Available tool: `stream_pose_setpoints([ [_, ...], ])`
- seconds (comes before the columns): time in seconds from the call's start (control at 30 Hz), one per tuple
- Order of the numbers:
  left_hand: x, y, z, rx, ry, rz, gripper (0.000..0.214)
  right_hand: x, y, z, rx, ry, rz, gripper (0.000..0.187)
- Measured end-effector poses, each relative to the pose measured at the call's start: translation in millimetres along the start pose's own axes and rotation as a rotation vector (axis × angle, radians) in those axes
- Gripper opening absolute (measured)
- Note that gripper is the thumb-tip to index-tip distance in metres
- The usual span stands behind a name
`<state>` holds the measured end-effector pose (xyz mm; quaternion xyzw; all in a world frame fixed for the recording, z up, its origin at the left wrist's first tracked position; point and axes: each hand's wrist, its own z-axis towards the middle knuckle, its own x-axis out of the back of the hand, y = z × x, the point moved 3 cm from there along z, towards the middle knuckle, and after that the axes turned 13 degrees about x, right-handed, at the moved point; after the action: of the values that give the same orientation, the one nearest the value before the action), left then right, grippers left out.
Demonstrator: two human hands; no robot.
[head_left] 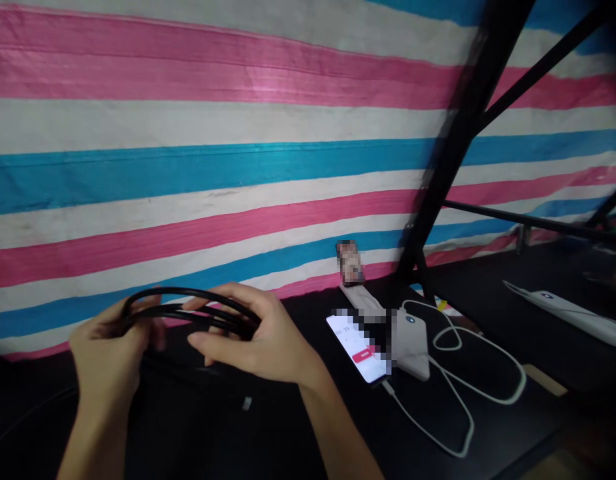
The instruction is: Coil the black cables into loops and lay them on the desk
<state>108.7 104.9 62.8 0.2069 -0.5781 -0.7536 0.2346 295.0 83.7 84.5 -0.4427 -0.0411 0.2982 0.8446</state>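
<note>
Head view: the left hand [105, 347] and right hand [258, 337] are both gripping black cable [185, 291], its loops arching crosswise between them.

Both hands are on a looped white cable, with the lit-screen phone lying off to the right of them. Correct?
Not quite: the colour is wrong. The head view shows the left hand and right hand on a looped black cable. The lit-screen phone does lie off to their right.
</note>
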Motion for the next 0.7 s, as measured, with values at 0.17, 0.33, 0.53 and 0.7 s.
stream_pose_setpoints([
  [0.17, -6.3, -3.1, -0.9, 0.156, 0.000, -0.228, 0.026, 0.0, 13.9, 8.8, 0.001, -0.010, 0.080, 0.033],
  [0.33, -6.5, -0.3, -6.9, 0.062, -0.175, 0.012, 0.015, 12.7, 12.1, 13.4, 0.126, 0.047, -0.054, 0.021],
  [0.53, -4.6, 7.1, -23.2, -0.160, -0.255, 0.248, 0.031, 18.9, -8.3, 2.0, 0.098, 0.098, -0.150, 0.020],
  [0.7, -5.0, 7.7, -26.5, -0.152, -0.338, 0.169, 0.028, 15.3, -13.8, -1.0, 0.061, 0.113, -0.161, 0.019],
])
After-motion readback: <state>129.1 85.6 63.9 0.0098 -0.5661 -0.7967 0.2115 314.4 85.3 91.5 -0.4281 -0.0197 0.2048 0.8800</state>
